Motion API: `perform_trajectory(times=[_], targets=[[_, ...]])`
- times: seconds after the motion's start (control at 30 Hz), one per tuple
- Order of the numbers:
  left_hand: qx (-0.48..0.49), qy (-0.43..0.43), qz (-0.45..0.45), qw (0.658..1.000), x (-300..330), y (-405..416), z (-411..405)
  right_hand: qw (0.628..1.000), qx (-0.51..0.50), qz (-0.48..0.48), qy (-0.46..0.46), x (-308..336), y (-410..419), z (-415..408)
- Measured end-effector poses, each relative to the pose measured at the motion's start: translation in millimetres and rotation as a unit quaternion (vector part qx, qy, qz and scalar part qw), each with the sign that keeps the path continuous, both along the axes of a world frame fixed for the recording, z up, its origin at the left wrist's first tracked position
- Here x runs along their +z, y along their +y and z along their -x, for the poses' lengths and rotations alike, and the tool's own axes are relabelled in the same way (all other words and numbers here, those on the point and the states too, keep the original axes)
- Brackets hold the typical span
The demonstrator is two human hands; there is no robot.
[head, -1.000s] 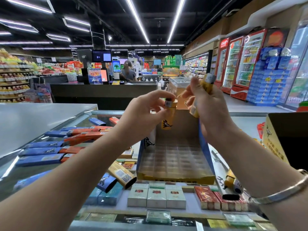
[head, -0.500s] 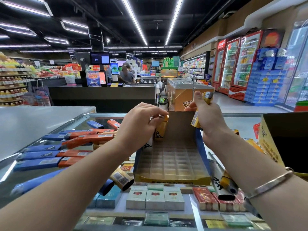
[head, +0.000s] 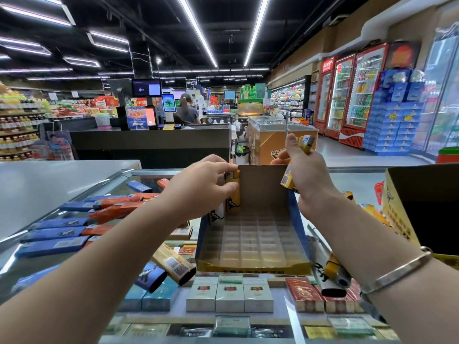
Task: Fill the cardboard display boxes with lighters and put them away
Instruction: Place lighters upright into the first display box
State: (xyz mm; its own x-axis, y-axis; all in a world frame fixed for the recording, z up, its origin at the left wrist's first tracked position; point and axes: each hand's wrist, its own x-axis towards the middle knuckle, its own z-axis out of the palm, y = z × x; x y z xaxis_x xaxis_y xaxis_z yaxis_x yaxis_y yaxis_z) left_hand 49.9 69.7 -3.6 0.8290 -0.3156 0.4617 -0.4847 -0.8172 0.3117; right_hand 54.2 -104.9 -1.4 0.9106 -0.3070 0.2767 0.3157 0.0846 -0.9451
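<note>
Head view: the left hand has dropped from up in the air a second ago and now pinches a yellow lighter into the far-left corner of the display box on the tabletop. The right hand grips spare lighters over the far-right wall. The box looks nearly empty, so plenty left.

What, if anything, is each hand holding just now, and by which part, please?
The left hand pinches one yellow lighter near its top. The right hand grips a bunch of yellow lighters around their middles.
</note>
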Motion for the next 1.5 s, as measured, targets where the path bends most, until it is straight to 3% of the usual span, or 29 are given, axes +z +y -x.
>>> perform_trajectory(times=[0.13, 0.23, 0.33, 0.4, 0.5, 0.6, 0.7, 0.9, 1.03, 1.13, 1.23, 1.37, 1.5], targets=[[-0.025, 0.022, -0.003, 0.999, -3.3, 5.6, -2.2, 0.986, -0.068, 0.071, -0.132, 5.1, -1.3, 2.4], [-0.056, -0.008, 0.098, 0.994, -2.6, 7.5, -0.1, 0.95, -0.03, 0.196, -0.24, 11.2, -0.7, 6.4], [-0.12, -0.051, 0.208, 0.969, 8.2, 5.7, 8.5, 0.929, 0.119, 0.292, -0.191, 9.7, 6.6, 9.9], [-0.16, -0.089, 0.229, 0.956, 15.4, 3.2, 16.3, 0.911, 0.223, 0.321, -0.131, 7.2, 9.5, 12.3], [-0.212, -0.095, 0.218, 0.948, 19.2, -2.6, 23.4, 0.896, 0.303, 0.318, -0.067, 6.4, 9.9, 16.5], [-0.236, -0.047, 0.237, 0.941, 19.7, -6.2, 25.2, 0.895, 0.326, 0.302, -0.04, 7.0, 9.1, 18.7], [-0.245, 0.01, 0.289, 0.925, 21.1, -2.2, 23.6, 0.89, 0.346, 0.294, -0.039, 7.1, 8.6, 19.8], [-0.189, 0.009, 0.266, 0.945, 21.3, 3.3, 20.8, 0.916, 0.304, 0.259, -0.053, 11.8, 3.3, 18.5], [-0.238, 0.113, 0.256, 0.93, 25.6, 13.9, 19.2, 0.9, 0.386, 0.203, -0.019, 11.8, 1.5, 19.9], [-0.24, 0.086, 0.261, 0.931, 26.2, 15.1, 18.7, 0.889, 0.422, 0.179, -0.004, 12.6, -0.6, 19.3], [-0.187, 0.003, 0.264, 0.946, 21.8, 9.4, 17.4, 0.907, 0.377, 0.188, -0.018, 12.0, -1.2, 16.8], [-0.138, -0.09, 0.265, 0.95, 15.8, 7.5, 14.1, 0.954, 0.195, 0.209, -0.087, 10.6, -4.2, 7.9], [-0.078, -0.166, 0.154, 0.971, 8.5, 7.0, 12.0, 0.968, 0.041, 0.228, -0.099, 8.3, -6.1, 0.4]])
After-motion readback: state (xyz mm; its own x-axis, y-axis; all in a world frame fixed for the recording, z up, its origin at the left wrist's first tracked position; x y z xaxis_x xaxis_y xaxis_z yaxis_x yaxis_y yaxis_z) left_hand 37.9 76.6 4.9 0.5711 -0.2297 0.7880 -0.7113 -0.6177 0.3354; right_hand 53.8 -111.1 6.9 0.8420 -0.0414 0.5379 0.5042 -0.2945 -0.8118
